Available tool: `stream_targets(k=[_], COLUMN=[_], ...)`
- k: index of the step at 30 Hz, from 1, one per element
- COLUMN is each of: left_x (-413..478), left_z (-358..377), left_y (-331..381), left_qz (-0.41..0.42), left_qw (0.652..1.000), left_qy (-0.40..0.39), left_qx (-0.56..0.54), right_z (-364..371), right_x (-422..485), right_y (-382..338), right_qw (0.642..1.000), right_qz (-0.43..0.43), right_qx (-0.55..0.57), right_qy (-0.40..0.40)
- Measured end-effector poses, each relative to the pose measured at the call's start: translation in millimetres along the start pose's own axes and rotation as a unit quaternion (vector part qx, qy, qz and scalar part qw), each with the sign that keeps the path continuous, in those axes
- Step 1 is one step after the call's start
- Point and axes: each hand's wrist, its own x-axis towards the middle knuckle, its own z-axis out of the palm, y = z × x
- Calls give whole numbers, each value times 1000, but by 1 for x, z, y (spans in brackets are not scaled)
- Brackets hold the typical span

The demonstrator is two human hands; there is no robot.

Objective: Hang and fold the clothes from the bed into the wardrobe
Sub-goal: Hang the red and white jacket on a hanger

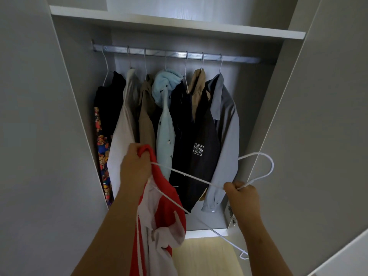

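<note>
My left hand (135, 166) is closed tight around a bunched fold of a red and white garment (171, 198). The fingers curl out of sight behind the cloth, and the rest of the garment hangs down along my left forearm. My right hand (243, 196) is fisted around the neck of a thin white wire hanger (191, 176), just under its hook, which curves up and out above my right knuckles. One arm of the hanger runs straight from my right fingers across to my left ones and meets the red cloth there. I cannot tell whether my left fingers pinch the wire as well. The hanger's long bar comes out of the garment below my left hand and slants down past my right wrist, its notched end hanging lower than both hands.

Beyond my fingers stands the open grey wardrobe (256, 92). Its metal rail (159, 53) runs high above both hands and carries seven hung pieces. A cream shirt (123, 124) and a brown shirt (146, 116) hang just behind my left knuckles, with a black garment with a bright cartoon print (108, 100) further out to their left. A light blue top (165, 120) and a dark navy garment with a square white label (191, 136) hang between my two hands. A tan shirt (196, 82) is above them, and the sleeve of a grey shirt (225, 120) drops just beyond my right fingers.
</note>
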Motion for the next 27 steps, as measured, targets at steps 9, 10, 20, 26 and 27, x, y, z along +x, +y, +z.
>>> stream_targets(k=[9,10,20,26,27], left_x=[-59,-62,-44,-50,-48], left_z=[35,38,23,23,22], left_y=[18,19,8,15,14], left_qz=[92,103,398,416,395], left_qw=[940,932,796,854,874], left_qy=[-326,-347,-212,-162,-149], left_qx=[-29,-21,404,266,242], right_z=[36,39,28,13,9], right_x=[-8,-10,-1,-2,-1], right_y=[-8,-8,-17,-36,-39], right_qw=[992,995,998,991,983], right_qz=[-34,-13,-4,-133,-180], right_qx=[-86,-58,70,10,-5], right_qy=[-82,-84,-5,-25,-17])
